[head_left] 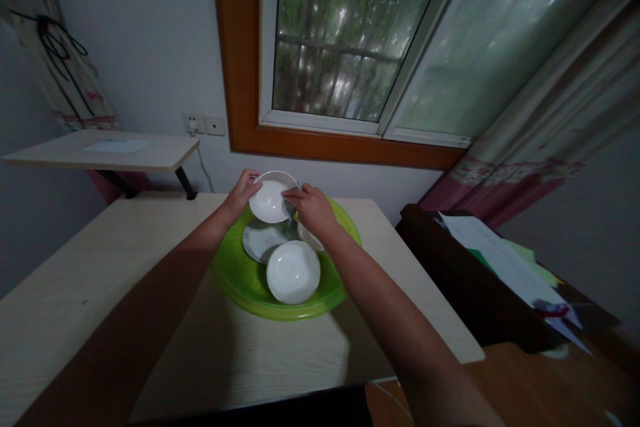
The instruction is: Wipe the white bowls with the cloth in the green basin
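A green plastic basin (240,280) sits on a pale wooden table (100,287). Inside it lie a white bowl (293,271) at the front and a grey-white plate (260,240) behind it. Above the basin's far side I hold a second white bowl (270,199), tilted toward me. My left hand (242,193) grips its left rim. My right hand (311,205) has fingers closed on its right rim. Another white dish edge (310,238) peeks out below my right wrist.
A small raised shelf (100,150) with a sheet of paper stands at the table's back left, below a wall socket (204,124). A window is straight ahead. A dark desk (465,280) with papers stands to the right, beside a curtain.
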{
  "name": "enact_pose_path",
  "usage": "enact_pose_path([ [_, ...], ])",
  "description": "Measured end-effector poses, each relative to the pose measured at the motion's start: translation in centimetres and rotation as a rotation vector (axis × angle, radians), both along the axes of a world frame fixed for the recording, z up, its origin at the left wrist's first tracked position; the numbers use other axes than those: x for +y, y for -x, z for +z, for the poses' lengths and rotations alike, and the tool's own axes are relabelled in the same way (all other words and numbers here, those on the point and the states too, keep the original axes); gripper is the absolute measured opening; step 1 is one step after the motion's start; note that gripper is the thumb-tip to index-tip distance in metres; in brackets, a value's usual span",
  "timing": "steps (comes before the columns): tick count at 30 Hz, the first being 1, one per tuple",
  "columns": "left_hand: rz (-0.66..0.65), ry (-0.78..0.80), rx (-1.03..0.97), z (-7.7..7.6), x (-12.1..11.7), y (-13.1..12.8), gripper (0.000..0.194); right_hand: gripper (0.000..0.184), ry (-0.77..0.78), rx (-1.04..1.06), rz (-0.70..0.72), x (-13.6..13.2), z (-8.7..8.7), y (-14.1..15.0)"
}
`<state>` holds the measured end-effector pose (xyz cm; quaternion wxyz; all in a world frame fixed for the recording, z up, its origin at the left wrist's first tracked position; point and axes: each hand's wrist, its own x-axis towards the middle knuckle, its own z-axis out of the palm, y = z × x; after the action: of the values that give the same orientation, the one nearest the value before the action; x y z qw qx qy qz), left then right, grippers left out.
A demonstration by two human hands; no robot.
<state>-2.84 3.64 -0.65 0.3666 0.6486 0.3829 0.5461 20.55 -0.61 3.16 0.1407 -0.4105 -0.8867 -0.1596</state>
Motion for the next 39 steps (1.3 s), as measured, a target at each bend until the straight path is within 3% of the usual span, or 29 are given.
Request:
enact_pose_path([
  [5,0.041,-0.065,0.107,0.1,-0.1,0.0,0.037,0.040,0.038,-0.031,-0.025,-0.4,-0.1,0.3],
  [10,0.167,-0.108,0.176,-0.2,-0.1,0.3,0.031,0.046,0.204,0.053,0.007,-0.9,-1.0,1.1],
  [13,0.257,-0.155,0.197,-0.2,-0.2,0.4,0.029,0.046,0.319,0.092,0.087,-1.3,-1.3,1.5],
  [18,0.282,-0.233,0.205,0.3,-0.6,0.2,0.027,0.053,0.496,0.221,0.334,-1.7,-1.2,1.7],
  [22,0.300,-0.254,0.221,0.7,-1.1,0.1,0.026,0.054,0.587,0.299,0.369,-1.6,-1.3,1.8],
  [29,0.320,-0.258,0.251,0.7,-1.2,0.0,0.026,0.047,0.349,0.159,0.134,-1.2,-1.8,1.9],
  [34,0.315,-0.273,0.278,0.6,-1.0,0.0,0.026,0.050,0.136,0.080,0.065,-1.5,-1.6,1.7],
  [39,0.333,-0.263,0.281,0.7,-1.0,0.0,0.026,0.051,0.157,0.058,0.064,-1.7,-1.4,2.0],
])
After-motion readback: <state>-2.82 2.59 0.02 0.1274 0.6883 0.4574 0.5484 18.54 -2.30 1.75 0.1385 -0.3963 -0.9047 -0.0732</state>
